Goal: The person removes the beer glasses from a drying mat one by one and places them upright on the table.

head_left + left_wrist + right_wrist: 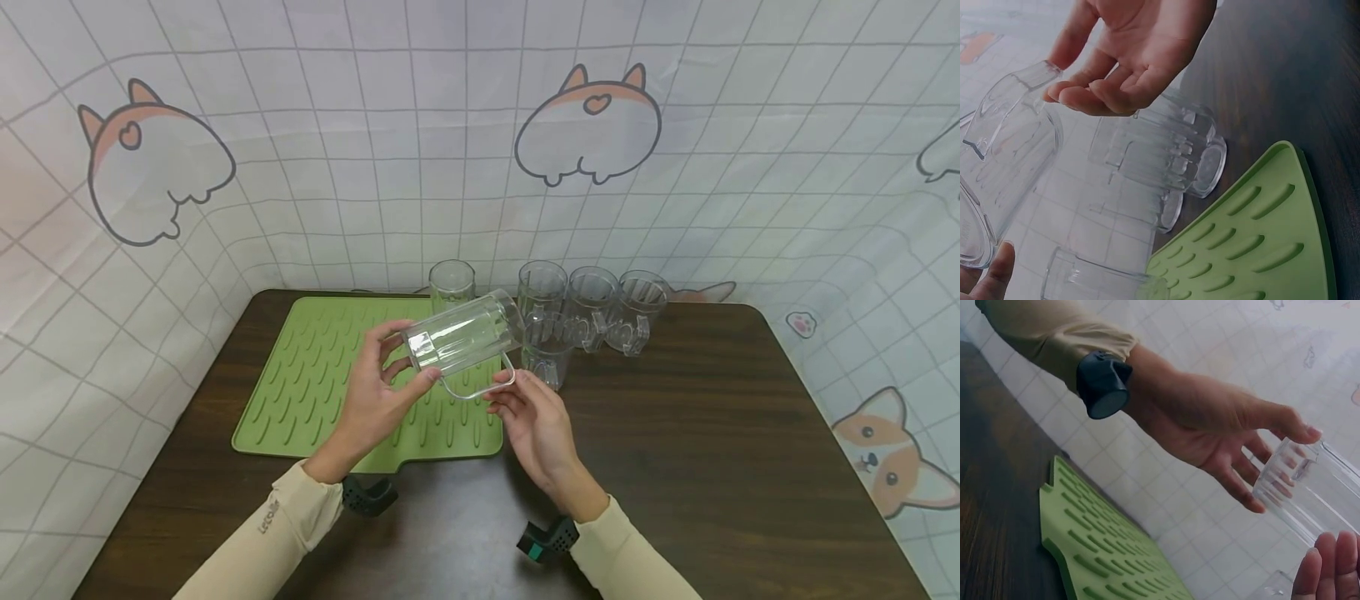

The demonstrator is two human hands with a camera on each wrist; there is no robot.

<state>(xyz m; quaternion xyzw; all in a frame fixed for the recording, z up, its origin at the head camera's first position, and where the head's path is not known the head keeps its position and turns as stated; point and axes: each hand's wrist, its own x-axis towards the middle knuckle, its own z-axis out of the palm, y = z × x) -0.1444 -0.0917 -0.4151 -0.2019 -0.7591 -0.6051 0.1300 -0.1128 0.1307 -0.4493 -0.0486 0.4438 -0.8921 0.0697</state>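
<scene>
A clear glass mug (467, 332) is held tilted on its side above the green mat, its handle hanging underneath. My left hand (381, 396) grips it around the base end, thumb on the near side and fingers behind. With thumb and fingertips, my right hand (536, 421) pinches the mug's handle (480, 393) near its right end. In the left wrist view the right hand (1141, 59) reaches the handle from above. The right wrist view shows the left hand (1216, 425) spread around the mug's base (1272, 472).
A green ridged drying mat (315, 375) lies on the left of the dark wooden table (697, 458). Another glass mug (452, 275) stands at the mat's back edge. Several more glass mugs (592, 287) stand close together at the back, right of the mat. A patterned cloth (360, 167) hangs behind.
</scene>
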